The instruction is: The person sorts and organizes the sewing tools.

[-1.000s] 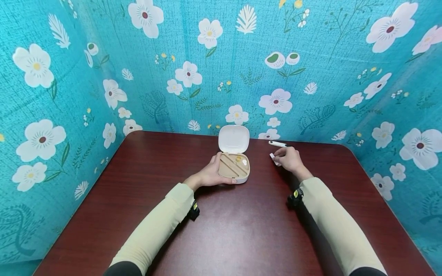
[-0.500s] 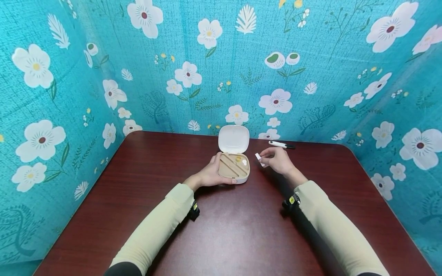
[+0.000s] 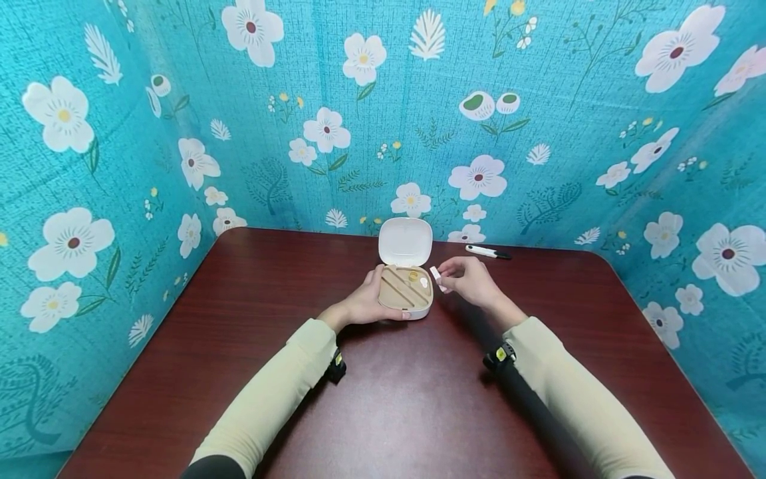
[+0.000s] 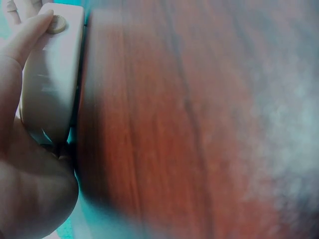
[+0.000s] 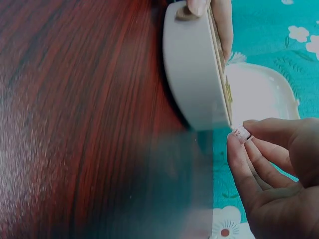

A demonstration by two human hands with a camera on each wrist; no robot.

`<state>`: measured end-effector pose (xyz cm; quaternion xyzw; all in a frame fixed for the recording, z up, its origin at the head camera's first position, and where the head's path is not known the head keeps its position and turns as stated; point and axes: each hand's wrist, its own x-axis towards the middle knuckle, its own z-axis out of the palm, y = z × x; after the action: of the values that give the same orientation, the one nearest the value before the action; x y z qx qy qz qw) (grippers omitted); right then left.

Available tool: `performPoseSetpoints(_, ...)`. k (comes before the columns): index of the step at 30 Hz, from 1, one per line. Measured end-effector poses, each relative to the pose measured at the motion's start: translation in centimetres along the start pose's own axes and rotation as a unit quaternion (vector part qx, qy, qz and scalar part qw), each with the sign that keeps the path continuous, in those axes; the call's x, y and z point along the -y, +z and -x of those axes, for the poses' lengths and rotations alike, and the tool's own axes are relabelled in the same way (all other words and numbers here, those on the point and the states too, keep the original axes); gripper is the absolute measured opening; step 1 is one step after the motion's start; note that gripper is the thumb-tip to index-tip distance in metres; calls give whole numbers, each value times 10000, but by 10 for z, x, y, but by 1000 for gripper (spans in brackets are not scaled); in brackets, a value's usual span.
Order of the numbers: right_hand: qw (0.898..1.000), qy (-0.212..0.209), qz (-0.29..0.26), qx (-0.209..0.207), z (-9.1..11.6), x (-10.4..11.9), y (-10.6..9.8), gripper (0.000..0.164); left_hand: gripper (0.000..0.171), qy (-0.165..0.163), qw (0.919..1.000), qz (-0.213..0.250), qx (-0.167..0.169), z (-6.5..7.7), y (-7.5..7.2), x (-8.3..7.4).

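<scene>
A white box (image 3: 421, 313) with its hinged lid (image 3: 405, 241) raised stands near the back of the table. Its beige insert (image 3: 399, 293) has diagonal grooves, and holds a yellow ring-shaped thing (image 3: 413, 275) and a small white piece (image 3: 424, 282). My left hand (image 3: 365, 301) grips the box from the left, thumb along the front by a round catch (image 4: 57, 25). Just off the box's right rim, my right hand (image 3: 469, 279) pinches a small white block with reddish print (image 5: 241, 133) between thumb and fingertips. The fingers hide part of the block.
A slim white tool with a black end (image 3: 487, 251) lies at the table's back edge, right of the box. The dark red wooden table (image 3: 395, 399) meets a blue flowered cloth (image 3: 323, 179) at the back and sides.
My right hand has moved left with the white block, from beside the slim tool to the box's right rim, uncovering the tool's black end. The left hand and box have stayed put.
</scene>
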<state>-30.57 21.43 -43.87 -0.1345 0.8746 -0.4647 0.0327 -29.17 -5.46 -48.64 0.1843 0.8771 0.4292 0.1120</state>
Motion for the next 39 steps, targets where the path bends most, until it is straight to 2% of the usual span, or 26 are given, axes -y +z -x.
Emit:
performPoseSetpoints(7, 9995, -287, 73, 113, 1, 14, 9, 18, 115, -26, 10000, -39, 22, 3, -1, -4)
performPoseSetpoints(15, 9948, -697, 746, 60, 2, 36, 26, 15, 111, 44, 9999, 62, -113, 8, -5, -10)
performPoseSetpoints(24, 9864, -887, 1352, 302, 1, 56, 56, 12, 111, -39, 9999, 50, -104, 7, -1, -8)
performPoseSetpoints(33, 9798, -891, 1784, -137, -5, 70, 81, 4, 114, 23, 10000, 64, -52, 6, -3, -6)
performPoseSetpoints(39, 9751, -943, 2004, -100, -7, 73, 87, 4, 108, 129, 9998, 120, -27, 4, -2, -4)
